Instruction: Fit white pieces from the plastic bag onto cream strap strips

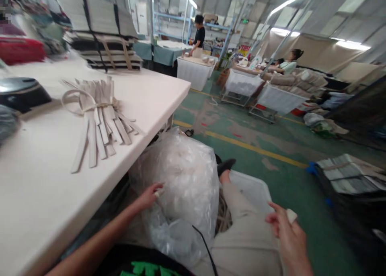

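Observation:
My left hand (150,196) is at the near left side of a large clear plastic bag (188,167) full of pale material. Its fingers reach forward, slightly apart, with a whitish cover on one fingertip; I cannot tell if it touches the plastic. My right hand (288,232) hovers by my right knee, fingers loosely bent and apart, nothing visible in them. A white cover (291,215) sits on one of its fingers. Between my legs, beside the bag, lie beige strips (223,213) in a white bin (253,187).
On the white table (157,91) to my left lies a tied bundle of beige strips (101,119). Behind it stands a strapped stack of fabric pieces (102,39). A dark-wrapped stack (352,179) is on the floor at right. Co-workers (198,37) work beside white bins (194,73) farther off.

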The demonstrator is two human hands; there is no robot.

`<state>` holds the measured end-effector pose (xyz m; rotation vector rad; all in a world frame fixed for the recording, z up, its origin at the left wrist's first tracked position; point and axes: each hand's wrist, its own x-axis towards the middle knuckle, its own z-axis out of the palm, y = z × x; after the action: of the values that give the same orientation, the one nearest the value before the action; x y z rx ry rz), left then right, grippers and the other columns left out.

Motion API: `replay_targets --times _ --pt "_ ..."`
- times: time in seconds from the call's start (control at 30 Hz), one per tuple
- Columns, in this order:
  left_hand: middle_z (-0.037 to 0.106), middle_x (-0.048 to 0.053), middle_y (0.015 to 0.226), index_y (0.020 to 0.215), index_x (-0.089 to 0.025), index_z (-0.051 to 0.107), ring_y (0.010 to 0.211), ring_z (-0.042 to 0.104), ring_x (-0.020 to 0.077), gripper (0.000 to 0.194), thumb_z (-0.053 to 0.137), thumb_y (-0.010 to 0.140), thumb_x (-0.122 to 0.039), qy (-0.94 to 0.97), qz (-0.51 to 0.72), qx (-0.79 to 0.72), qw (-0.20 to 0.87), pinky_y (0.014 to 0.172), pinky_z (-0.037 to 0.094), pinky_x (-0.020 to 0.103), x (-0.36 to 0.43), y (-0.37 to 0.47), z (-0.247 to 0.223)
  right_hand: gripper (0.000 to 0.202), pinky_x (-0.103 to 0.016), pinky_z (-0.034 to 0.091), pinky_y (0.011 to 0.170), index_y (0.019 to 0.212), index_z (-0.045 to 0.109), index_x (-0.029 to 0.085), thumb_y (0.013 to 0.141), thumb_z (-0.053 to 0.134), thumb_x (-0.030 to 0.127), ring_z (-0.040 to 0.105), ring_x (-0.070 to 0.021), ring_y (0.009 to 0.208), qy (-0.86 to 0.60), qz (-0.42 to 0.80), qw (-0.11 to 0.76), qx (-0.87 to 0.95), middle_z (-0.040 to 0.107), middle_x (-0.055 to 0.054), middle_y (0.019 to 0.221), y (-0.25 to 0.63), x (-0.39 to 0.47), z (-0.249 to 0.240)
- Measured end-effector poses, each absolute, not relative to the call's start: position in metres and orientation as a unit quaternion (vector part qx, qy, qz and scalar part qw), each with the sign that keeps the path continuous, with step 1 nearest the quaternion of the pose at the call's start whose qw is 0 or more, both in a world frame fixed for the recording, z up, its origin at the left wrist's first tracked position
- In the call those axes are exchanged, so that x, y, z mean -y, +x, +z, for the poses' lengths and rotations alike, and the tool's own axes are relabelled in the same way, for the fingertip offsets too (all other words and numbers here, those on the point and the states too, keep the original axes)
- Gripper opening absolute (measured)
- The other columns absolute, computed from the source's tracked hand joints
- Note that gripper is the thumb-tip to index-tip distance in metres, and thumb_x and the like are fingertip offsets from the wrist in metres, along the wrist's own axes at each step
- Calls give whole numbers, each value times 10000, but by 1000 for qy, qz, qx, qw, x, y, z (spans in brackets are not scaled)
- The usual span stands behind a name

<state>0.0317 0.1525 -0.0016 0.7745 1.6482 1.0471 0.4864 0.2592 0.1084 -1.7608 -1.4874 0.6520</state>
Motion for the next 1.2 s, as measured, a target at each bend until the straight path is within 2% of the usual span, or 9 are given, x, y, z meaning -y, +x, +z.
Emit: replay_targets --times 0.07,0.13,0.2,0.33,0.53,0.67,0.8,1.03,1.2 --pt "722 89 1009 1033 -183 721 946 638 278 440 734 669 -430 292 404 -689 526 802 497 353 -147 30 -18 667 -281 340 408 1076 668 166 869 335 706 427 -152 408 -684 322 345 556 592 -18 608 459 -242 98" --pt "727 93 1003 1032 -171 721 934 644 277 458 697 687 -471 279 374 -696 546 772 498 346 -139 30 -33 621 -287 403 479 1101 659 186 900 312 661 492 -163 450 -686 319 253 603 626 -17 656 440 -228 84" --pt "734 103 1020 1035 -160 718 939 656 277 478 670 703 -500 277 346 -703 556 754 500 335 -132 32 -45 549 -295 443 562 1094 666 219 919 319 608 559 -179 503 -676 311 174 645 660 -15 698 429 -218 75" --pt "751 111 992 992 -148 712 878 692 269 478 613 749 -549 300 287 -719 557 695 507 318 -132 41 -60 466 -303 445 648 1105 674 241 947 347 532 635 -203 600 -669 295 118 671 701 -18 761 416 -210 72" --pt "727 87 763 898 -153 708 776 682 279 328 723 694 -409 401 187 -754 486 662 461 316 -159 61 -78 449 -289 435 647 1253 604 236 1024 251 393 712 -226 789 -653 182 -16 735 747 -42 897 407 -209 71" --pt "725 87 805 801 -178 676 868 670 284 209 768 620 -228 449 156 -770 425 714 442 306 -165 60 -82 389 -310 430 643 1226 622 242 1021 315 365 720 -263 828 -652 150 -39 742 756 -81 919 405 -206 67" --pt "645 34 596 571 -195 580 699 649 238 135 680 650 -152 464 141 -776 402 660 428 292 -161 47 -80 351 -306 425 644 1239 615 252 1021 351 325 724 -259 835 -648 141 -50 747 761 -83 922 404 -205 69" --pt "614 2 634 653 -208 585 669 593 196 255 564 792 -421 512 235 -726 395 627 429 273 -157 43 -41 333 -276 421 667 1266 597 254 1025 374 309 719 -221 850 -655 147 -50 739 758 -59 932 401 -205 72" --pt "611 0 653 674 -208 583 686 596 184 306 580 738 -508 478 349 -675 440 680 465 285 -162 50 -16 335 -252 425 698 1275 586 258 1032 366 325 712 -200 879 -659 154 -50 735 756 -45 981 398 -205 76"
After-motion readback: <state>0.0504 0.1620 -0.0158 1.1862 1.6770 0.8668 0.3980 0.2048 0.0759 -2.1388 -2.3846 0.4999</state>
